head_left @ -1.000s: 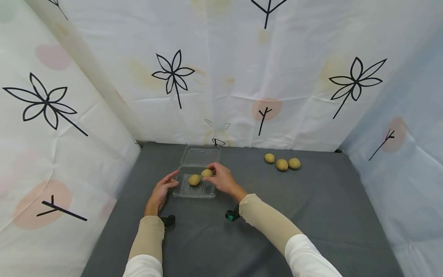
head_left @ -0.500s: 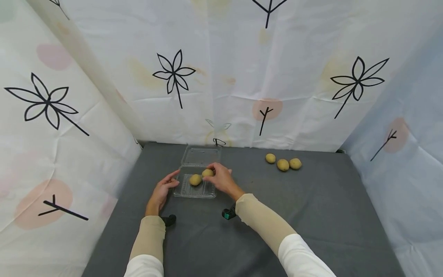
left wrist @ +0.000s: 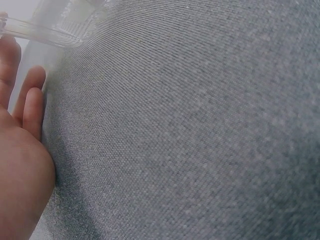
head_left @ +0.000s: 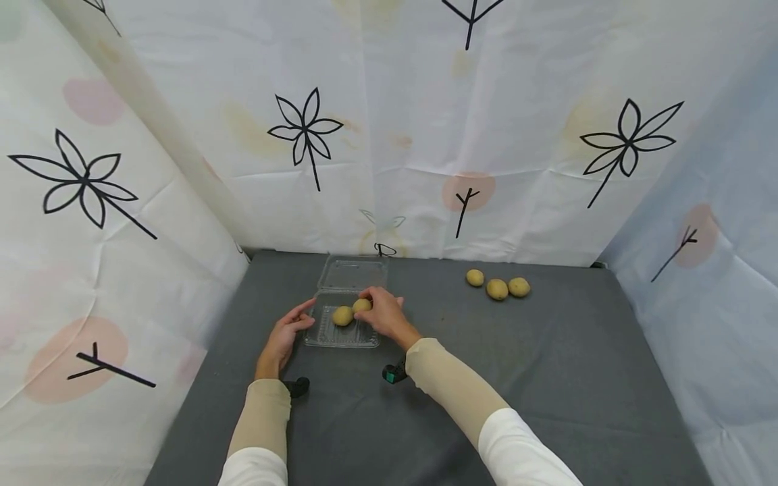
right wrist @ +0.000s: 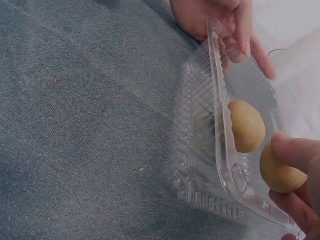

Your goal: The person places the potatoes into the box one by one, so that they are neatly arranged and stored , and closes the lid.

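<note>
A clear plastic clamshell container (head_left: 342, 343) lies with its lid (head_left: 352, 273) folded back behind it. One yellow potato (right wrist: 246, 126) rests inside. My right hand (head_left: 385, 314) pinches a second potato (right wrist: 281, 171) between thumb and fingers, over the container's right half and close beside the first one. At the container's left side, my left hand (head_left: 286, 337) has its fingers extended, with thumb and index finger right at the rim. The left wrist view shows that hand's fingers (left wrist: 33, 112) loosely straight, next to the container's clear corner (left wrist: 70, 37).
Three more potatoes (head_left: 497, 289) lie at the back right of the grey cloth-covered table (head_left: 516, 378). White patterned curtains (head_left: 419, 121) hang behind the table and along both sides. Small crumbs (right wrist: 141, 169) dot the cloth.
My right hand has shifted slightly left with its potato, bringing it closer to the one in the container. The left hand has stayed in place at the container's side.
</note>
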Tool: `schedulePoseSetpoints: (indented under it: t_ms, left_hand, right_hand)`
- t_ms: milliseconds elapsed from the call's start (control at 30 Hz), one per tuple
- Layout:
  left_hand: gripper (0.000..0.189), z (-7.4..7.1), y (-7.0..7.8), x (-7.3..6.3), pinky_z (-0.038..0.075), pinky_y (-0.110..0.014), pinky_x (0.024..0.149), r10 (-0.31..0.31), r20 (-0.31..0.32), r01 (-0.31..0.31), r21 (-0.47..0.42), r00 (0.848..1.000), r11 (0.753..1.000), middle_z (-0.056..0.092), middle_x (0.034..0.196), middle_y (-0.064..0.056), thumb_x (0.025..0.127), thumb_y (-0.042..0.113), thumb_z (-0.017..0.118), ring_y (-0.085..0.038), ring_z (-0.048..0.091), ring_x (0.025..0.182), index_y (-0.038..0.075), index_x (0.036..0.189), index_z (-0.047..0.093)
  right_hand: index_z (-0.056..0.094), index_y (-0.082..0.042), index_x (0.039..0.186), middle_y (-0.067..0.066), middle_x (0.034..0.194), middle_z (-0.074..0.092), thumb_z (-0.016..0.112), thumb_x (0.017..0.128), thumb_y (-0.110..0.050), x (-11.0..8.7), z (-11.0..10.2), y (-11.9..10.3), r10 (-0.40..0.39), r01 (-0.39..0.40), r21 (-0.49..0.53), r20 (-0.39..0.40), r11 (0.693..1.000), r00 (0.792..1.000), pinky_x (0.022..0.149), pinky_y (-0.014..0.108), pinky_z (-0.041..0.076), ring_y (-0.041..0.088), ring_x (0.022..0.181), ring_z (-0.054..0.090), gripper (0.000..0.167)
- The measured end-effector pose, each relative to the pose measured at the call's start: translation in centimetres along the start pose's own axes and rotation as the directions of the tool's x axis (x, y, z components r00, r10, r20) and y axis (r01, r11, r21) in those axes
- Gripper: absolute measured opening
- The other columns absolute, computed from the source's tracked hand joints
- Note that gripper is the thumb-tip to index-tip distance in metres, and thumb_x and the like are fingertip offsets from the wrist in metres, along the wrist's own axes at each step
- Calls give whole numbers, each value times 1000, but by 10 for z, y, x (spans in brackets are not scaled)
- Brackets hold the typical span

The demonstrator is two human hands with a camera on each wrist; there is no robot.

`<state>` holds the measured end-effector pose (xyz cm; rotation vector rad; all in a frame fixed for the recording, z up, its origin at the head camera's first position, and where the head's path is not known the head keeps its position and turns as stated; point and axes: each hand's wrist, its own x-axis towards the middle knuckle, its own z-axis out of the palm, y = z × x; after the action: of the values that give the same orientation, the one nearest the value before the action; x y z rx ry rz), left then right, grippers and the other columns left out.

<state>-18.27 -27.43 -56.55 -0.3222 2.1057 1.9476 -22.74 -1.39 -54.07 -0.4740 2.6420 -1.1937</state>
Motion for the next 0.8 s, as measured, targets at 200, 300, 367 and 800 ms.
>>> schedulePoseSetpoints:
  t_ms: [200,300,367,800]
  left_hand:
    - [52,-1,-9,6,17,-50,124,14,-18,-14,-4,1000,1000,53,98,4,104,10,58,-15,43,116,14,155,46]
    - [52,-1,-17,11,18,-49,124,28,-34,-27,17,999,999,53,96,9,104,13,58,-13,44,116,17,155,47]
    - [51,-1,-21,13,19,-48,124,38,-42,-36,34,998,999,53,95,11,104,15,59,-12,44,115,19,154,48]
    - [51,-2,-24,14,19,-47,124,48,-40,-47,28,998,999,54,95,13,104,14,59,-9,47,113,19,154,48]
  right_hand:
    - [64,-10,134,9,129,65,76,94,-23,1,0,0,4,-4,2,4,1000,1000,94,50,28,27,109,62,44]
    - [64,-8,133,10,129,64,76,93,-20,2,1,1,4,-4,14,1,1000,1000,95,52,29,28,111,61,43]
    - [64,-8,132,10,128,64,74,95,-18,2,2,1,5,-5,23,2,1000,1000,98,53,30,28,113,61,40]
    - [62,-7,133,9,127,64,69,98,-13,1,0,2,5,-6,35,30,999,1000,103,53,33,27,118,60,36]
